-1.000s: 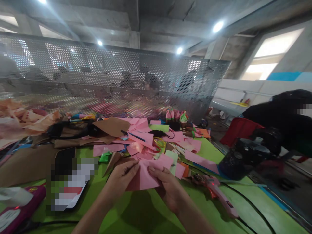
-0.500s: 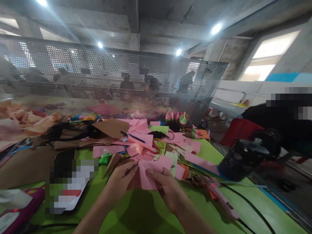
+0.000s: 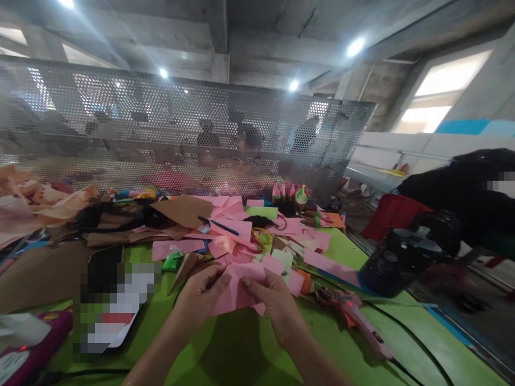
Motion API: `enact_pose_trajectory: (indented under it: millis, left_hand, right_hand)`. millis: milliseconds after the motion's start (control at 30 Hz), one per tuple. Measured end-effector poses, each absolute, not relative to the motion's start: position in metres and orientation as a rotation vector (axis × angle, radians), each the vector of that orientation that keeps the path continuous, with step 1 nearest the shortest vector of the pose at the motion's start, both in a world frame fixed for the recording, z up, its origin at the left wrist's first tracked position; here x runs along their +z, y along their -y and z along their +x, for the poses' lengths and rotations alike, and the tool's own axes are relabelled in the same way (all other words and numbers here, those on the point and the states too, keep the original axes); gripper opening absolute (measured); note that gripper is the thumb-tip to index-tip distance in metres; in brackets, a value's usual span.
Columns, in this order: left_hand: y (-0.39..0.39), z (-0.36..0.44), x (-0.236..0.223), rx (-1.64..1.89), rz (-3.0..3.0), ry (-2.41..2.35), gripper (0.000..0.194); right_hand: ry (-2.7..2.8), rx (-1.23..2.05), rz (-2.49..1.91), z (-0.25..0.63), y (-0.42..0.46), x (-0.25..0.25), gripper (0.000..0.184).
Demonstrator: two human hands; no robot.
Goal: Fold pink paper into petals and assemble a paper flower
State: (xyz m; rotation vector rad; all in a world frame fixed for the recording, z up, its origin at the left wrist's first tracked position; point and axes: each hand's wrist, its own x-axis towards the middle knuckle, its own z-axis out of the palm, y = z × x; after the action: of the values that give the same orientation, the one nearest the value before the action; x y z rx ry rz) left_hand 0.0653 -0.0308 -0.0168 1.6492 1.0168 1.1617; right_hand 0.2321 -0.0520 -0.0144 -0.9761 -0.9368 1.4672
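Perforated metal screen (image 3: 181, 128) stands along the far side of the green bench (image 3: 241, 354). Brown paper (image 3: 48, 273) covers the left; pink scraps (image 3: 177, 249) crowd just beyond the hands. A dark tub (image 3: 386, 265) stands at the right edge, a pink glue gun (image 3: 364, 321) nearer in. 2 hands, left hand (image 3: 203, 289) and right hand (image 3: 269, 292), pinch 1 folded pink sheet (image 3: 237, 287) between them, above the bench. Lower left, a purple device (image 3: 58, 324) bears a label (image 3: 15, 364) too blurred to read. Green surface shows between the forearms.
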Motion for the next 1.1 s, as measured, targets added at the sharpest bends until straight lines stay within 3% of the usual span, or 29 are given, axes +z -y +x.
enact_pose_trajectory:
  millis: [333, 500, 733, 1100]
  left_hand:
    - [0.024, 0.059, -0.022, 1.268, 1.593, -1.171, 0.030]
    - [0.023, 0.061, -0.026, 1.252, 1.561, -1.228, 0.033]
    - [0.027, 0.067, -0.027, 1.303, 1.586, -1.220, 0.037]
    - [0.028, 0.067, -0.032, 1.315, 1.605, -1.251, 0.036]
  right_hand:
    - [1.091, 1.151, -1.064, 0.243, 0.047, -0.013, 0.034]
    - [1.218, 1.008, -0.972, 0.239, 0.049, -0.017, 0.054]
    - [1.531, 0.707, -1.125, 0.234, 0.056, -0.020, 0.046]
    - [1.528, 0.645, -1.149, 0.235, 0.057, -0.015, 0.048]
